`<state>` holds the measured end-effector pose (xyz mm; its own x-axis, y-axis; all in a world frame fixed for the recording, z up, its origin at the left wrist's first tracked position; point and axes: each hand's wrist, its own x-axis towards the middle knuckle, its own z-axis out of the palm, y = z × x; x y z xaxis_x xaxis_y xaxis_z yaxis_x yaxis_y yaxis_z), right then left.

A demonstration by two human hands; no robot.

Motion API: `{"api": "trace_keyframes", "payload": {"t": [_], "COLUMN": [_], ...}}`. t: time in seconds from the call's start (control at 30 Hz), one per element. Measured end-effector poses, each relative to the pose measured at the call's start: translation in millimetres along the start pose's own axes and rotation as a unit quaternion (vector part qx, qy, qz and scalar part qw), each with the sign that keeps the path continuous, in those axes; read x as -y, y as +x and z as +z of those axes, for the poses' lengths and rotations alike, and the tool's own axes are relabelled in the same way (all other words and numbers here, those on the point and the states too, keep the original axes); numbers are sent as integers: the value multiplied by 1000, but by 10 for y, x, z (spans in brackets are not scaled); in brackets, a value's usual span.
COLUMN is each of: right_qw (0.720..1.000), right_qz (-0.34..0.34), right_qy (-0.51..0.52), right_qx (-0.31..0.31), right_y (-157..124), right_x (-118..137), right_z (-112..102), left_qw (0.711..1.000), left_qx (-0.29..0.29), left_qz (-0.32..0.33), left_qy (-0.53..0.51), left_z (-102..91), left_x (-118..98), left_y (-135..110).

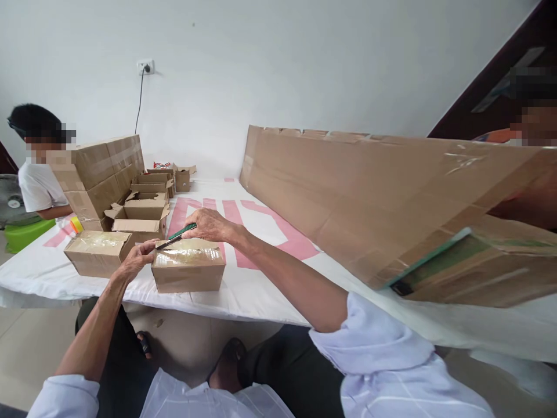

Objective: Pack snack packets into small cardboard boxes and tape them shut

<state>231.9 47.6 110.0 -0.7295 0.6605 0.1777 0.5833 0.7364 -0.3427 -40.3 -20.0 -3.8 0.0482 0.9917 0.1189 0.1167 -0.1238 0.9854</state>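
Observation:
A small taped cardboard box sits near the front edge of the cloth-covered table, with shiny clear tape across its top. My left hand grips the box at its upper left corner. Closed around the green handle of a utility knife is my right hand, just above the box's far side. The blade slants down to the left, its tip close to my left fingers. Whether the tip cuts into the tape or cardboard, I cannot tell. Another taped cardboard box stands left of my left hand.
Open cardboard boxes stand in a row behind. Stacked closed boxes rise at the left, with a yellow tape roll nearby. A tall cardboard panel spans the right. One person is at the left, another at the far right.

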Motion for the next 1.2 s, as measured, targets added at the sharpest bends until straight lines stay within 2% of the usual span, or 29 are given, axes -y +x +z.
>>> {"api": "trace_keyframes", "payload": {"t": [0.07, 0.27, 0.67, 0.97, 1.2], "right_qw": [1000, 997, 996, 995, 986], "right_qz": [-4, -2, -13, 19, 23], "right_qy": [-22, -68, -83, -79, -155], "right_qx": [6, 39, 36, 55, 60], "right_y": [20, 6, 1, -218, -368], "right_x": [27, -23, -13, -196, -411], "right_z": [-1, -67, -160, -242, -233], "left_qw": [1000, 1000, 1000, 999, 999], "left_qx": [-7, 18, 25, 16, 11], "left_qz": [-6, 3, 17, 32, 36], "left_qy": [-6, -12, 7, 17, 31], "left_z": [-3, -1, -14, -42, -101], "left_x": [18, 36, 64, 127, 155], "left_y": [9, 22, -3, 27, 48]}}
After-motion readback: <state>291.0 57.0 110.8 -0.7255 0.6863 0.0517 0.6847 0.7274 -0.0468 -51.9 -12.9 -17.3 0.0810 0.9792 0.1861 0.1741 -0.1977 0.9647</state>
